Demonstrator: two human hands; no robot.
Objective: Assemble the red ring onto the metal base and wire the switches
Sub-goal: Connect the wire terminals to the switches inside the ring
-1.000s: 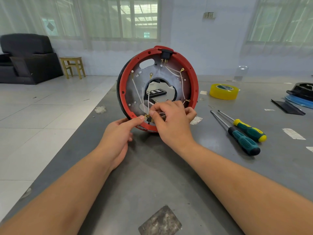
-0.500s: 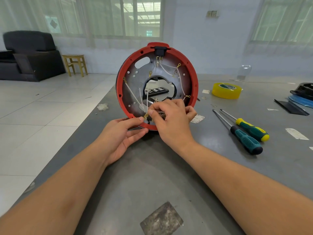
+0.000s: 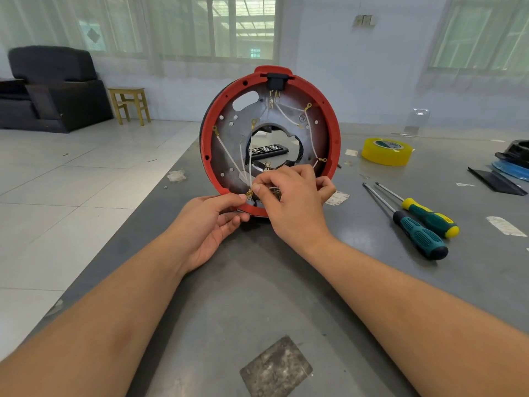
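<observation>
**Hands at the lower rim of the upright ring assembly**

Head view: The red ring stands on edge on the grey table, near its far left side, with the metal base seated inside it and facing the camera. A black switch sits at the top of the ring, with brass pins showing below it. Thin white wires with brass end terminals run across the base, several of them converging toward the bottom.

The left hand is at the ring's lower left edge, thumb and forefinger pinching a brass terminal there, with the other fingers curled loosely beneath. The right hand covers the bottom of the base, its fingers curled in, thumb and forefinger tips pressed together on a wire just beside the same terminal; what lies under the palm cannot be seen.

To the right lie two screwdrivers side by side, and farther back a roll of yellow tape. A black armchair and a wooden stool stand on the tiled floor at left.
</observation>
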